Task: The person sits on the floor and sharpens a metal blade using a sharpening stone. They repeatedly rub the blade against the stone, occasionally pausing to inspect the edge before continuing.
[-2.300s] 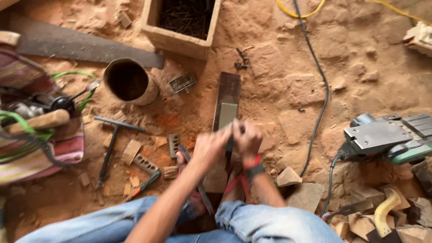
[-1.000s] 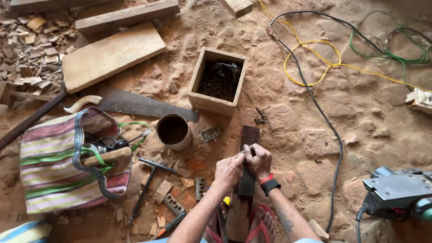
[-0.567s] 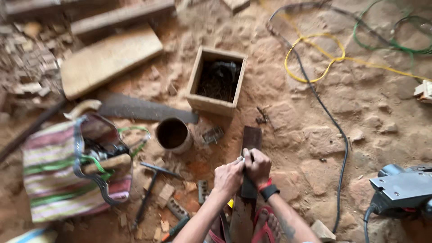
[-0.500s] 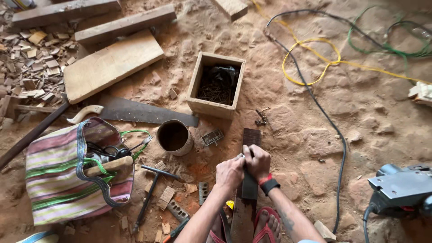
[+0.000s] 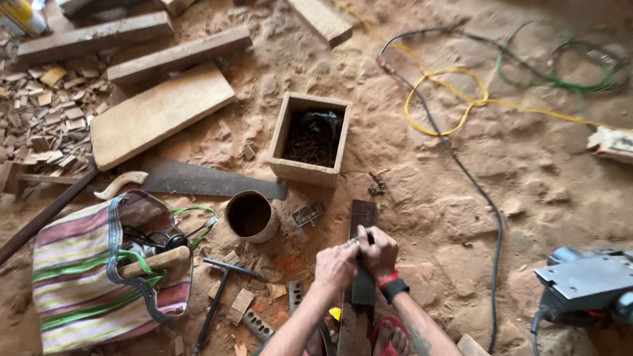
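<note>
Compared with half a second back, the view has tipped up a little, so the wooden box and everything around it sit slightly lower in the frame, and more planks show along the top. The hands haven't really gone anywhere.

Both hands are bunched together low and centre. The left hand (image 5: pixel 335 265) and right hand (image 5: pixel 378 249) are touching each other and pinching some small thing right on top of a long dark wooden strip (image 5: pixel 362 264), which runs from mid frame down to the bottom edge. What's between the fingers is too small to make out. The right wrist has a black watch with a red band (image 5: pixel 393 286), and a foot in a red sandal (image 5: pixel 390 335) sits just beside the strip at the bottom.

Above the hands there's the square wooden box (image 5: pixel 307 173) with dark nails in it. To its lower left stands a round tin can (image 5: pixel 251 216), and a handsaw (image 5: pixel 198 179) lies flat further left. A hammer (image 5: pixel 217 300) rests in the dirt near a striped bag (image 5: pixel 99 277) at lower left. A pale board (image 5: pixel 158 113) sits upper left. A yellow cable (image 5: pixel 461 99) loops at upper right, and a grey power tool (image 5: pixel 587 283) sits at the right edge.
</note>
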